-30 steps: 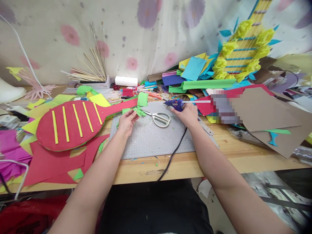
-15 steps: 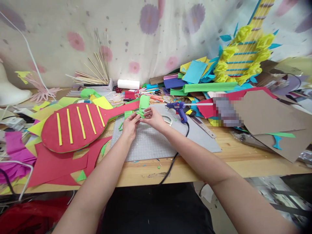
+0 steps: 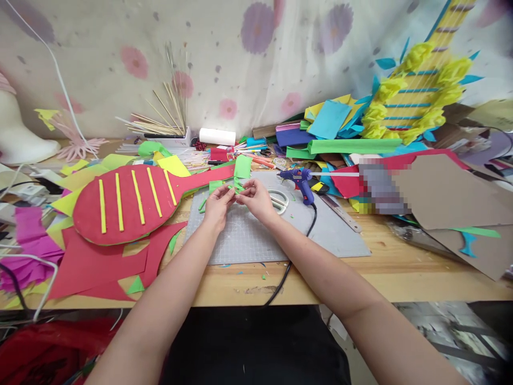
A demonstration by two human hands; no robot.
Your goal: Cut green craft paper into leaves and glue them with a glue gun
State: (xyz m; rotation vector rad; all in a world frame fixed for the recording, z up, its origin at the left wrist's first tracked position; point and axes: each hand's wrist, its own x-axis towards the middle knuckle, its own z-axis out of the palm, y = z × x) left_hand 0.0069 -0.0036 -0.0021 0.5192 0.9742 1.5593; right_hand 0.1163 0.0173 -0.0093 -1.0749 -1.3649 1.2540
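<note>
My left hand [image 3: 218, 205] and my right hand [image 3: 257, 200] meet over the grey cutting mat [image 3: 256, 243]. Both are closed, fingertips pinching a small strip of green foam or paper [image 3: 238, 186] between them. Fingers hide part of the strip. Just behind them lies the red guitar-shaped cutout [image 3: 120, 208], its neck pointing to my hands and several yellow strips across its body. A green piece [image 3: 242, 166] covers the neck's end. Beside my right hand are white-handled scissors [image 3: 279, 202], partly hidden by it.
Right of my hands, a purple glue gun [image 3: 303, 187] rests on the mat, its black cord running to the table's front edge. A metal ruler [image 3: 340, 212] lies beyond it. Cardboard [image 3: 452, 192] is at the right, red scraps [image 3: 100, 267] at the left. A yellow-flowered guitar [image 3: 412, 101] leans behind.
The view has shifted slightly, so things sit a little further right. The fingers have moved a little around the green strip, which both hands still pinch.
</note>
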